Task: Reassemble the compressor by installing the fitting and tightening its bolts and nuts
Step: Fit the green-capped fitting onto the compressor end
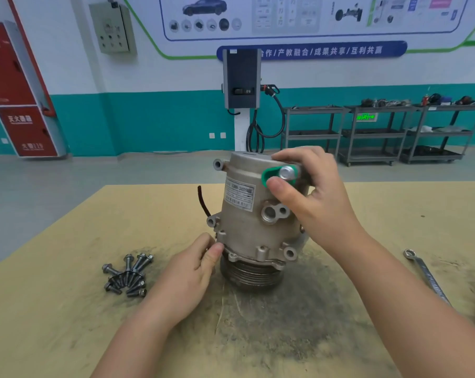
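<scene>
The compressor (254, 222) stands pulley-down at the centre of the tan surface (67, 309). The right hand (312, 197) pinches the green-gasketed fitting (284, 174) against its upper side at 1 o'clock; the left hand (187, 276), fingers curled, touches its base flange at 9 o'clock. Bolts (128, 275) lie heaped farther toward 9 o'clock, a wrench (427, 276) at 3 o'clock

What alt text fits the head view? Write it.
A person's right hand holds a green-gasketed fitting against an upright compressor, steadied low by the left hand. Loose bolts lie left, a wrench right.
</scene>
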`<control>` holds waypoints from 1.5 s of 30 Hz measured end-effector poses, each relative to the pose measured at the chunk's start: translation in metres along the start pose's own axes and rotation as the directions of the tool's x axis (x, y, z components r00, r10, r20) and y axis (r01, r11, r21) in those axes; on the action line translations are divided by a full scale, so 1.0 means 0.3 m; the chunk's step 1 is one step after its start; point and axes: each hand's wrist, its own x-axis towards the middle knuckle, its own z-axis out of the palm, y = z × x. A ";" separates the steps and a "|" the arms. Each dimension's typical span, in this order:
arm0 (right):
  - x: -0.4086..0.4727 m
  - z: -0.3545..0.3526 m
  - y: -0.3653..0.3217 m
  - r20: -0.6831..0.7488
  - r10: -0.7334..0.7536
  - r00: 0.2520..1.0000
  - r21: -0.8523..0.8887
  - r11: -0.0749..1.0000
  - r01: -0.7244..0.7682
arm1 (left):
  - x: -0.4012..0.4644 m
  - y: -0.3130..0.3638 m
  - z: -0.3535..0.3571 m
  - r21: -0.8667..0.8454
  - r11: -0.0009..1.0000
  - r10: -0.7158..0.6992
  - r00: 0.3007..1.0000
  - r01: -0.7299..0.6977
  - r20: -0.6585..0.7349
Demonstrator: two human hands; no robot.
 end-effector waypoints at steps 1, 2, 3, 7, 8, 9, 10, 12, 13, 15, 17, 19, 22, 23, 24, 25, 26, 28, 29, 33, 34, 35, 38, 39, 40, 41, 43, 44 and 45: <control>-0.006 -0.002 0.004 -0.043 0.018 0.999 -0.003 1.000 -0.018 | -0.002 0.010 0.004 0.041 0.999 0.011 1.000 -0.010 -0.010; -0.011 -0.003 0.007 -0.086 0.032 0.996 0.001 0.999 -0.032 | -0.004 0.019 0.009 0.099 0.995 0.025 0.999 -0.022 -0.030; -0.015 -0.003 0.011 -0.120 0.045 0.992 0.016 0.999 -0.044 | -0.007 0.028 0.012 0.155 0.987 0.043 0.998 -0.034 -0.056; -0.020 0.010 0.009 -0.122 0.101 0.987 0.130 0.988 -0.085 | -0.016 0.046 0.027 0.233 0.971 0.086 0.986 -0.051 -0.142; -0.019 0.015 0.006 -0.128 0.107 0.986 0.140 0.986 -0.089 | -0.015 0.045 0.032 0.191 0.981 0.075 0.985 -0.045 -0.154; -0.018 0.019 0.002 -0.138 0.113 0.984 0.140 0.986 -0.094 | -0.013 0.042 0.038 0.142 0.989 0.068 0.983 -0.044 -0.168; -0.016 0.022 0.001 -0.146 0.118 0.982 0.135 0.986 -0.098 | -0.012 0.039 0.044 0.105 0.993 0.069 0.980 -0.050 -0.188; -0.012 0.027 0.001 -0.158 0.133 0.979 0.140 0.984 -0.111 | -0.011 0.036 0.055 0.077 0.995 0.077 0.972 -0.062 -0.223; -0.010 0.029 0.000 -0.167 0.144 0.975 0.148 0.982 -0.119 | -0.010 0.034 0.060 0.068 0.995 0.081 0.969 -0.067 -0.235; -0.009 0.032 -0.006 -0.188 0.158 0.970 0.152 0.980 -0.130 | -0.007 0.029 0.067 0.043 0.996 0.085 0.964 -0.077 -0.253; -0.009 0.036 -0.016 -0.200 0.172 0.965 0.154 0.978 -0.142 | -0.002 0.027 0.069 0.030 0.997 0.081 0.960 -0.076 -0.267; -0.010 0.044 -0.032 -0.222 0.208 0.953 0.155 0.972 -0.176 | -0.003 0.032 0.066 0.014 0.997 0.078 0.958 -0.077 -0.275; -0.007 0.067 -0.057 -0.289 0.310 0.906 0.050 0.950 -0.309 | -0.019 0.059 0.054 0.008 0.997 0.075 0.969 -0.076 -0.233; -0.006 0.072 -0.062 -0.311 0.361 0.879 0.015 0.927 -0.375 | -0.028 0.076 0.047 0.017 0.998 0.061 0.979 -0.059 -0.197; -0.006 0.075 -0.064 -0.325 0.422 0.846 0.018 0.898 -0.440 | -0.036 0.096 0.042 0.042 0.999 0.034 0.987 -0.028 -0.155; -0.005 0.076 -0.063 -0.330 0.489 0.807 0.068 0.865 -0.496 | -0.045 0.120 0.038 0.091 0.996 -0.001 0.992 0.013 -0.128; -0.005 0.076 -0.059 -0.327 0.554 0.766 0.149 0.830 -0.537 | -0.052 0.144 0.038 0.159 0.985 -0.040 0.991 0.060 -0.126; -0.009 0.078 -0.050 -0.308 0.641 0.702 0.309 0.766 -0.564 | -0.067 0.195 0.053 0.287 0.944 -0.116 0.977 0.165 -0.180; -0.013 0.084 -0.045 -0.312 0.654 0.689 0.346 0.754 -0.559 | -0.075 0.219 0.067 0.340 0.914 -0.157 0.966 0.220 -0.203; -0.003 0.115 -0.032 -0.380 0.632 0.675 0.348 0.774 -0.529 | -0.081 0.261 0.127 0.437 0.794 -0.328 0.903 0.423 -0.277; 0.004 0.117 -0.027 -0.392 0.635 0.666 0.353 0.772 -0.528 | -0.077 0.263 0.132 0.475 0.757 -0.332 0.890 0.449 -0.312; 0.012 0.117 -0.020 -0.403 0.640 0.654 0.364 0.768 -0.527 | -0.074 0.262 0.134 0.511 0.720 -0.323 0.878 0.470 -0.353; 0.021 0.109 0.014 -0.445 0.632 0.635 0.388 0.775 -0.499 | -0.063 0.250 0.148 0.399 0.787 -0.341 0.871 0.470 -0.353; 0.020 0.108 0.026 -0.464 0.623 0.630 0.385 0.782 -0.490 | -0.060 0.245 0.158 0.278 0.857 -0.346 0.884 0.434 -0.314; 0.020 0.109 0.035 -0.481 0.621 0.618 0.389 0.783 -0.485 | -0.057 0.241 0.163 0.148 0.910 -0.335 0.899 0.386 -0.281; 0.019 0.109 0.040 -0.490 0.630 0.603 0.406 0.777 -0.481 | -0.051 0.236 0.166 0.026 0.943 -0.315 0.913 0.333 -0.261; 0.020 0.108 0.042 -0.475 0.663 0.579 0.472 0.747 -0.469 | -0.040 0.219 0.172 -0.176 0.956 -0.272 0.930 0.233 -0.247; 0.020 0.106 0.042 -0.463 0.675 0.574 0.493 0.735 -0.466 | -0.035 0.213 0.173 -0.229 0.950 -0.266 0.933 0.212 -0.243; 0.018 0.102 0.044 -0.463 0.675 0.575 0.492 0.735 -0.467 | -0.032 0.209 0.171 -0.258 0.944 -0.269 0.933 0.206 -0.239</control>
